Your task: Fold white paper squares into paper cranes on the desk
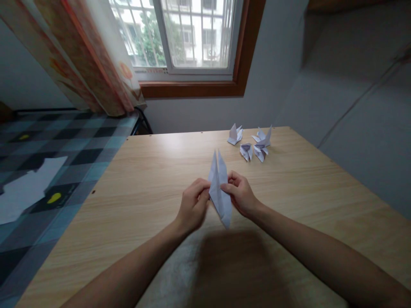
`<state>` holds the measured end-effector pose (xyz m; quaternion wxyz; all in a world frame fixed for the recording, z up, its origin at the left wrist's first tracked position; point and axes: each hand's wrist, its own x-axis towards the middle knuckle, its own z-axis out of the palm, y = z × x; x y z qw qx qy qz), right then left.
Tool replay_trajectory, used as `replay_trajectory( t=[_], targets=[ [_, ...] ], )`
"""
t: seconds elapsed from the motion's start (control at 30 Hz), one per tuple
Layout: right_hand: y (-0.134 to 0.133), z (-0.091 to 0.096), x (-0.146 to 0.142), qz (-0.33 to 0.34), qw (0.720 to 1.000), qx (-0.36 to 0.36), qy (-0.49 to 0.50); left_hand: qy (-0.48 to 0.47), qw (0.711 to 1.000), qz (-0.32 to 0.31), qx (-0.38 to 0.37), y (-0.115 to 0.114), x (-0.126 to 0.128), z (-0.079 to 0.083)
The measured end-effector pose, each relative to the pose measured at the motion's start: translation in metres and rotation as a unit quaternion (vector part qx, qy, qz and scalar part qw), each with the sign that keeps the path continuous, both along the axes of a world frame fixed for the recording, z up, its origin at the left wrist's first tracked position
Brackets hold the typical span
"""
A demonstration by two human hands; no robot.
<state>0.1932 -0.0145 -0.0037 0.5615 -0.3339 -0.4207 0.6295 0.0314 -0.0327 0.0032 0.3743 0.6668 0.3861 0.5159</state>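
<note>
A folded sheet of white paper (220,194), shaped like a long kite with two narrow points at its far end, is held between both hands over the table. My left hand (195,203) pinches its left edge, with the thumb and fingers closed. On the opposite side my right hand (240,193) grips the right edge, thumb on top and fingers curled behind. The near end tapers to a single tip. Creases run along its length. The paper's underside is hidden.
Several folded white paper figures (245,151) stand at the far right of the wooden table (144,171). To the left, a checked bedspread (105,128) carries loose white paper sheets (25,190). A window (199,38) and a curtain (96,55) are behind.
</note>
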Motion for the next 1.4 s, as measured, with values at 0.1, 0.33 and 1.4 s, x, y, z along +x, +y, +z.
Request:
replay_trajectory(
  t=[0.1, 0.33, 1.4],
  targets=[
    [-0.003, -0.003, -0.002, -0.057, 0.995, 0.057, -0.053, -0.095, 0.991, -0.048, -0.085, 0.002, 0.002, -0.002],
    [-0.009, 0.0, -0.002, -0.027, 0.992, 0.106, -0.067, -0.229, 0.949, -0.007, -0.215, 0.009, 0.007, -0.001],
    [-0.003, -0.002, 0.004, -0.059, 0.977, 0.133, -0.158, -0.296, 0.904, -0.13, -0.279, 0.011, 0.003, 0.0]
  ],
)
